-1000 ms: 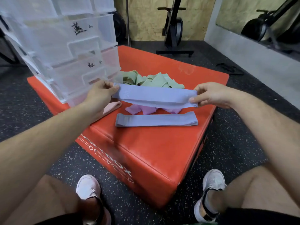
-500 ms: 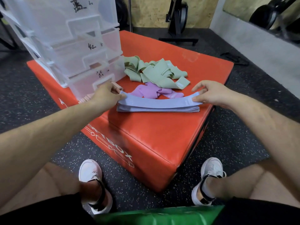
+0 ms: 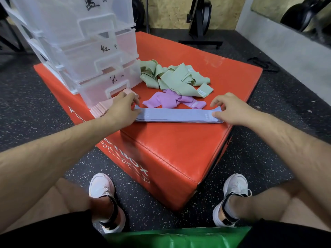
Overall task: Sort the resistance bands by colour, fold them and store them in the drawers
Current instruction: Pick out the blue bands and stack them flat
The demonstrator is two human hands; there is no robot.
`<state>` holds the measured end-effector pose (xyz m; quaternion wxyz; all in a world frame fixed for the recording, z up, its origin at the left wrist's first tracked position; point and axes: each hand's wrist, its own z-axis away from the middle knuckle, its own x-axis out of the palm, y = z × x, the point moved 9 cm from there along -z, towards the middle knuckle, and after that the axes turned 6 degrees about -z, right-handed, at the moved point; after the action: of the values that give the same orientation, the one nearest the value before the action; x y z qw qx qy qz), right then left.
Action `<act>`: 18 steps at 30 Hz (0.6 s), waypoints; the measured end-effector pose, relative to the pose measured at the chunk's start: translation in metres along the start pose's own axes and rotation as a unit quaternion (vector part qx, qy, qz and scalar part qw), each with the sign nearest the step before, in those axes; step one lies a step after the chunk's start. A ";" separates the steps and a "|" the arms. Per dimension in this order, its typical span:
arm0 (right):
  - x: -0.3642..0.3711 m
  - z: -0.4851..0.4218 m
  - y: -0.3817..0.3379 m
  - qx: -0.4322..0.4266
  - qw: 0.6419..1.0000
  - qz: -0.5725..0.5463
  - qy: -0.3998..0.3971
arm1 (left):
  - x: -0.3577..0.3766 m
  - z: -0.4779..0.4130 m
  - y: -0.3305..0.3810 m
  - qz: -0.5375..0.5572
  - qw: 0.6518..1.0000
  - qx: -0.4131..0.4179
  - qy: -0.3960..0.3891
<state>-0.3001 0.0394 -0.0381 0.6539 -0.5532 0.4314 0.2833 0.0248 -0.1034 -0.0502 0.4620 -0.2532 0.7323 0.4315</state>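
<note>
On gym floor [image 3: 26, 97], red box [image 3: 179, 140], drawers [image 3: 100, 68]

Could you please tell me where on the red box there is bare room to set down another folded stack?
Two bare patches: the near corner of the red box, between the blue stack and the front edges, and the far right, beyond the green pile. Crowded between drawers, pink stack and purple bands.

Even overhead light is falling on the glossy orange-red padded box [image 3: 179, 140], leaving pale glare at 1 o'clock. Shadows are lying soft. Lens is bowing the edges; translucent white plastic drawers [image 3: 100, 68] at 10 o'clock are blurring slightly.
</note>
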 end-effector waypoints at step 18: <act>0.019 0.010 -0.009 -0.077 0.989 0.038 -0.121 | 0.021 0.003 0.023 0.004 0.981 0.149 -0.122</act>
<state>-0.2814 0.0449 -0.0501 0.6454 -0.5470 0.3467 0.4052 -0.0004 -0.0890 -0.0602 0.5786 -0.1238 0.7275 0.3474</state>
